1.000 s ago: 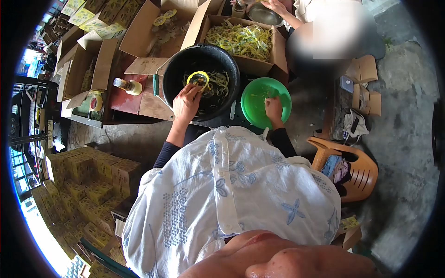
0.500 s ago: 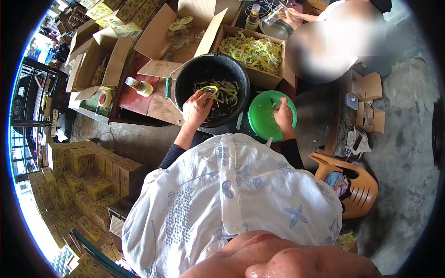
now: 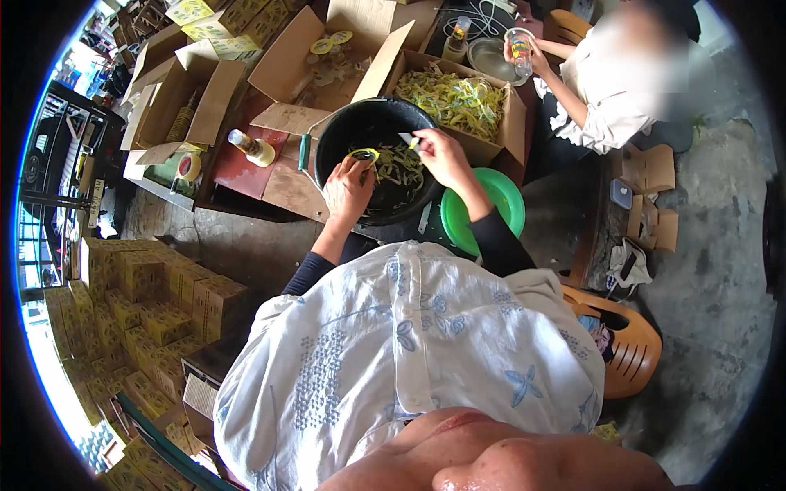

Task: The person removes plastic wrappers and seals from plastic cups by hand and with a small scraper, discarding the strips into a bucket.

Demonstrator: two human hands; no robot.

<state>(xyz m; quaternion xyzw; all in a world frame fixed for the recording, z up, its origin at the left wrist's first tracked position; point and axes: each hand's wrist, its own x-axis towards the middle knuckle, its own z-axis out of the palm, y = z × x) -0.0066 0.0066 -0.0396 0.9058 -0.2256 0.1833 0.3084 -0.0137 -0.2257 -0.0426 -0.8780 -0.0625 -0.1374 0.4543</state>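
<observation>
My left hand (image 3: 350, 193) is closed on a yellow-rimmed round piece (image 3: 365, 155), like a clear lid, just inside the near left of a black bucket (image 3: 336, 131). Thin yellow-green strips (image 3: 401, 170) lie scattered in the bucket. Over its right side, my right hand (image 3: 442, 157) pinches a small pale piece (image 3: 413, 141), too small to identify. A green plastic basin (image 3: 512, 214) stands right of the bucket, partly hidden under my right forearm.
A cardboard box of yellow-green strips (image 3: 450, 98) stands behind the bucket. An open box with round lids (image 3: 327, 42) is farther left, near a bottle (image 3: 252, 147). At the upper right, a co-worker's hands hold a clear cup (image 3: 520, 51). An orange chair (image 3: 634, 360) stands right.
My right hand has moved from the green basin up and left to the bucket, now pinching a pale piece. The left hand keeps its hold. The co-worker's cup is turned more upright.
</observation>
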